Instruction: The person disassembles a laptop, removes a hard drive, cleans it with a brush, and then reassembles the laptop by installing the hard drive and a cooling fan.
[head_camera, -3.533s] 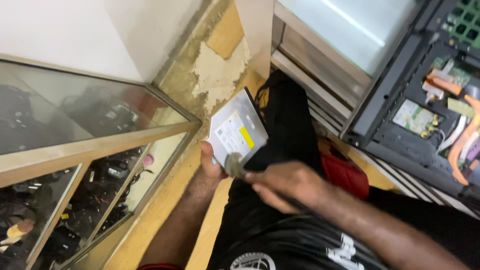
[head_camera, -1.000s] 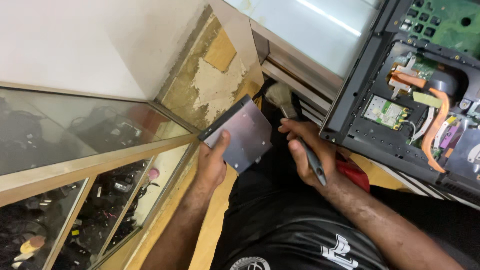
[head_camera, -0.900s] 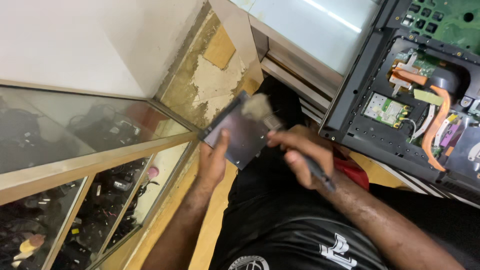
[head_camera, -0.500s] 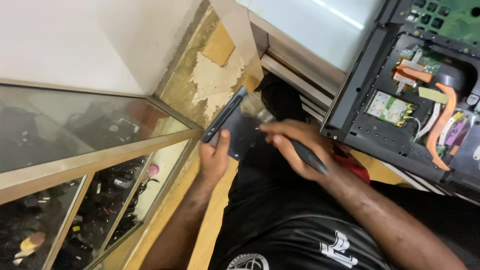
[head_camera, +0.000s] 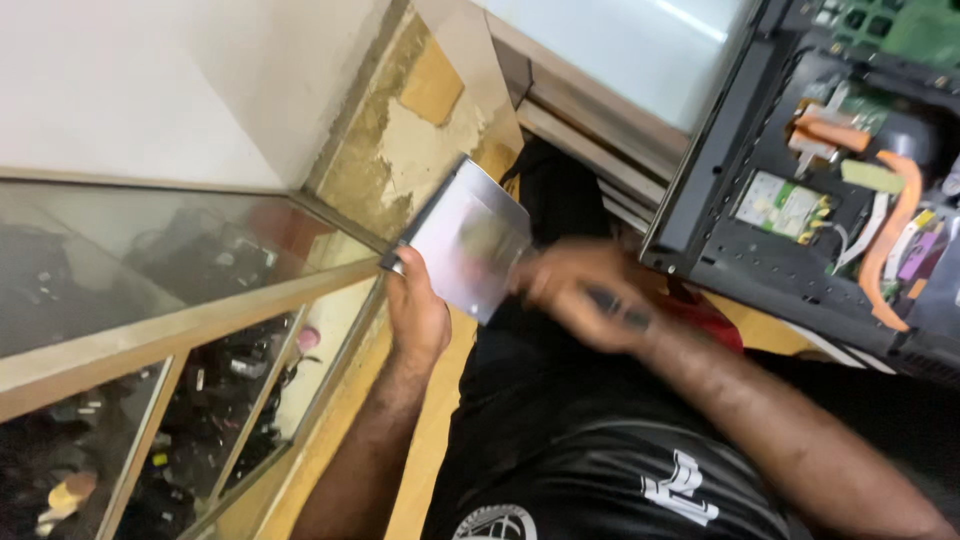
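Above the lap, a flat silver drive (head_camera: 468, 240) is gripped at its lower edge by the left hand (head_camera: 415, 310), its broad face tilted up for access. The right hand (head_camera: 585, 295), blurred, is closed around a dark brush handle (head_camera: 612, 303) beside the drive; the opened laptop (head_camera: 830, 190) is left aside.

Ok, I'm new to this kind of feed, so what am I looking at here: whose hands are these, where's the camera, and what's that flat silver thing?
The camera sits on a person's head and looks down at their own two bare hands. The left hand holds a flat silver optical drive by its lower edge. The right hand is blurred beside the drive, gripping a dark brush handle. At upper right lies an opened laptop with its circuit boards and cables showing. At left stands a glass display case full of dark parts.
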